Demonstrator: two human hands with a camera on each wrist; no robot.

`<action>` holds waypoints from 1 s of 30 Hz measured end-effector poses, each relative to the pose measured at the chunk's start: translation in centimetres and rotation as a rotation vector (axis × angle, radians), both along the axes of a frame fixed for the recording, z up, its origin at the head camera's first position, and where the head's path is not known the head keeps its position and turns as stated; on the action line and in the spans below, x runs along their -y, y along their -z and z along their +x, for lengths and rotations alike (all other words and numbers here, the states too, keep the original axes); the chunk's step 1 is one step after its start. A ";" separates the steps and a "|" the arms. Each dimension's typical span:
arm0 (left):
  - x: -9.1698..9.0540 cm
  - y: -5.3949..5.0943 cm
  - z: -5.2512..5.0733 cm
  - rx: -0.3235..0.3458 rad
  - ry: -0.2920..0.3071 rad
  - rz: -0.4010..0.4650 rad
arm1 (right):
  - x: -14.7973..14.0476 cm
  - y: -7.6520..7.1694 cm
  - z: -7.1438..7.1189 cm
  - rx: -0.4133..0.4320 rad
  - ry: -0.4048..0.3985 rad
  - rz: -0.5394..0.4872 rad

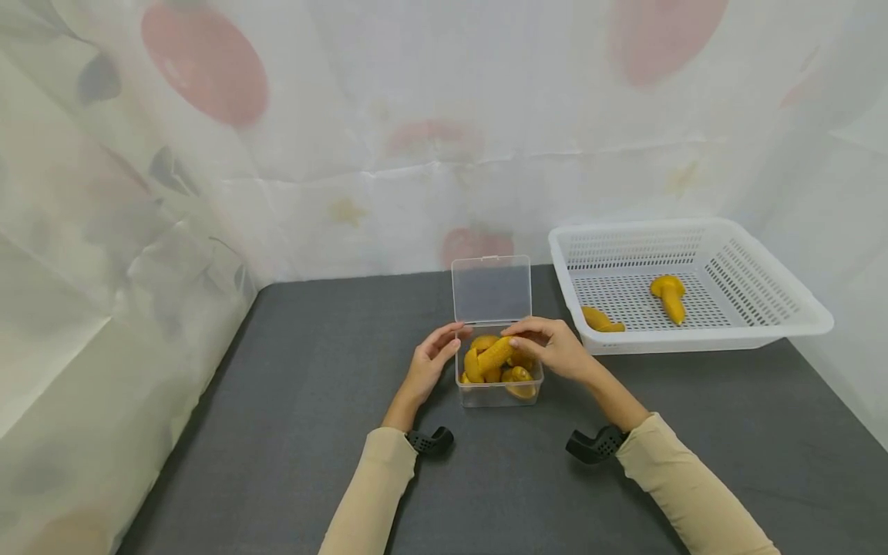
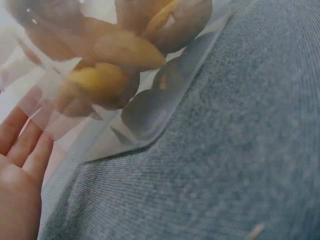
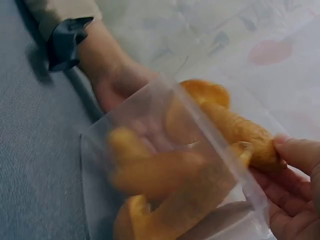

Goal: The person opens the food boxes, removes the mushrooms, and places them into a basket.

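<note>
A clear plastic box [image 1: 496, 396] sits mid-table with its hinged lid [image 1: 491, 290] raised at the back. Several yellow mushrooms [image 1: 474, 365] lie piled inside it. My right hand [image 1: 560, 351] pinches one yellow mushroom [image 3: 237, 127] by its stem end, thumb on one side and fingers on the other, at the top of the pile. That mushroom's cap points toward the left side of the box. My left hand [image 1: 428, 366] is at the box's left wall; in the left wrist view its fingers [image 2: 31, 145] lie fairly straight along the outside.
A white perforated basket [image 1: 708, 338] stands at the back right, holding one yellow mushroom [image 1: 670, 297] near its middle and another [image 1: 601, 319] at its front left corner. Dark grey cloth [image 1: 312, 432] covers the table. Patterned curtains [image 1: 388, 92] hang behind and at the sides.
</note>
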State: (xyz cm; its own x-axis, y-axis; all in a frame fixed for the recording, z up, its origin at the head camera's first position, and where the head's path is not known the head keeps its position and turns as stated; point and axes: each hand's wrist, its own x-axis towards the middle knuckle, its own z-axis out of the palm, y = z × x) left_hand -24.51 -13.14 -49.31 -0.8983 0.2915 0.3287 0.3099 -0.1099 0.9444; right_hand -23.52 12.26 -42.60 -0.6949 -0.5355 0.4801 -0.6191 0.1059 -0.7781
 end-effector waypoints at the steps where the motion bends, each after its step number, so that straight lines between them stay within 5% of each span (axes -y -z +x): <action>1: 0.0 0.0 0.0 -0.006 0.001 -0.001 | 0.0 0.0 0.1 0.020 0.009 -0.013; 7: 0.1 0.1 -0.1 -0.013 0.000 -0.006 | 0.2 -0.5 0.8 0.054 0.025 0.015; 20: 0.2 0.1 -0.2 -0.009 0.001 0.000 | 0.9 -0.8 1.5 -0.046 0.078 0.174; 30: 0.2 0.1 -0.2 -0.008 0.001 0.005 | 1.0 -0.4 1.6 -0.072 0.106 0.151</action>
State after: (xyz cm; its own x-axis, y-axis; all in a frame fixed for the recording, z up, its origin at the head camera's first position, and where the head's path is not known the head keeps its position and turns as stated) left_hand -24.73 -13.31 -49.42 -0.8951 0.2909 0.3378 0.3177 -0.1152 0.9412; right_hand -21.95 11.25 -42.17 -0.7180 -0.5310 0.4500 -0.6517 0.2856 -0.7027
